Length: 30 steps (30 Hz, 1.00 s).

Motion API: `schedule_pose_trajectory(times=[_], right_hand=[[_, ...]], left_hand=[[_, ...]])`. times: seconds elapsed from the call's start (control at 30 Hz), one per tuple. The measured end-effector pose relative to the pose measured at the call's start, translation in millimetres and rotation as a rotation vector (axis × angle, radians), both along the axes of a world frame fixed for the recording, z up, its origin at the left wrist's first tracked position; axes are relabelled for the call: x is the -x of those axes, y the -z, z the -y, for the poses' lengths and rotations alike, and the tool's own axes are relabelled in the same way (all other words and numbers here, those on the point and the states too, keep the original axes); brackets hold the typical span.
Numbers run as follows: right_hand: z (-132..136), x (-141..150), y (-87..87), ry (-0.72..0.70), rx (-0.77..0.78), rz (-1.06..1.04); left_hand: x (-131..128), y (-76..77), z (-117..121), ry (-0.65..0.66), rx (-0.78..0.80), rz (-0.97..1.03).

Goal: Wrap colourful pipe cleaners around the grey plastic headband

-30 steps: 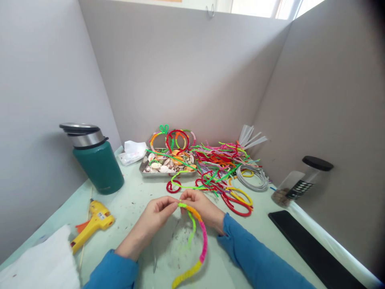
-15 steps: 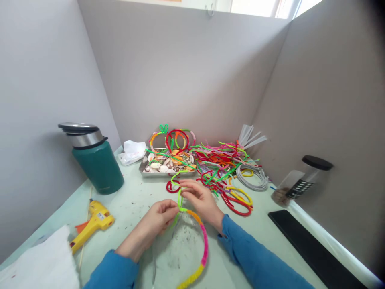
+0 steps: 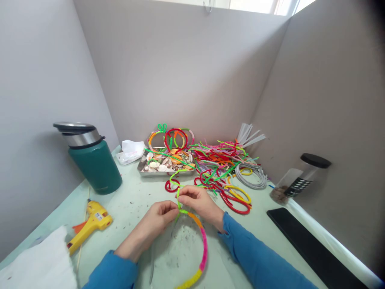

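A hoop wrapped in coloured pipe cleaner (image 3: 204, 251), with green, orange, pink and yellow stretches, curves below my hands. My left hand (image 3: 155, 222) pinches the hoop at its green top, fingers closed. With thumb and forefinger, my right hand (image 3: 197, 202) grips a lime-green pipe cleaner (image 3: 179, 193) that stands up from that same spot. The hoop's lower edge runs out of view, and its left side is partly hidden by my left hand.
A metal tray (image 3: 165, 174) of shells stands behind my hands, with finished hoops (image 3: 176, 140) above it. Right of it lie a pipe cleaner heap (image 3: 219, 156) and coiled grey wire (image 3: 252, 182). At left are a yellow glue gun (image 3: 96, 220) and a green bottle (image 3: 96, 166).
My right fingers have slid slightly lower and closed more on the lime-green pipe cleaner. My left hand keeps its pinch on the hoop. The view has shifted slightly.
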State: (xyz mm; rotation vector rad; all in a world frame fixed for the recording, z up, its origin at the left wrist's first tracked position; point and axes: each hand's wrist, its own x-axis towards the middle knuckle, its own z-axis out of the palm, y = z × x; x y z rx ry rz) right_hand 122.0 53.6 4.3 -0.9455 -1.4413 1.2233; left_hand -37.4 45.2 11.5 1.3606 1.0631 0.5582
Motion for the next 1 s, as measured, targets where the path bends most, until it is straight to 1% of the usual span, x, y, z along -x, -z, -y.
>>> schedule_pose_trajectory(times=[0.1,0.23,0.4,0.53,0.6,0.77,0.9,1.0], right_hand=[[-0.3,-1.2,1.5,0.002,-0.004,-0.021],[-1.3,-1.0,6.1,0.025,-0.027,-0.043],[-1.1,1.8,9.8,0.040,-0.048,-0.042],[1.6,2.8,8.5,0.093,-0.168,0.074],[3.0,2.8,7.3,0.097,-0.237,0.134],[5.3,2.1,6.7,0.045,-0.346,0.227],[5.9,0.7,8.0,-0.044,-0.460,0.319],[6.0,0.6,7.7,-0.089,-0.508,0.361]], left_hand=[[1.7,1.4,-0.5,0.016,0.021,0.012],[3.0,4.2,-1.0,-0.001,0.039,0.005],[1.3,2.8,-0.8,-0.019,0.048,0.015],[0.3,4.7,-2.6,-0.033,0.036,-0.020],[0.6,7.5,-4.0,-0.047,0.038,-0.021],[2.8,11.1,-6.9,-0.118,0.092,0.008],[4.9,9.4,-8.3,-0.167,0.151,0.078],[5.6,8.0,-8.3,-0.189,0.143,0.063]])
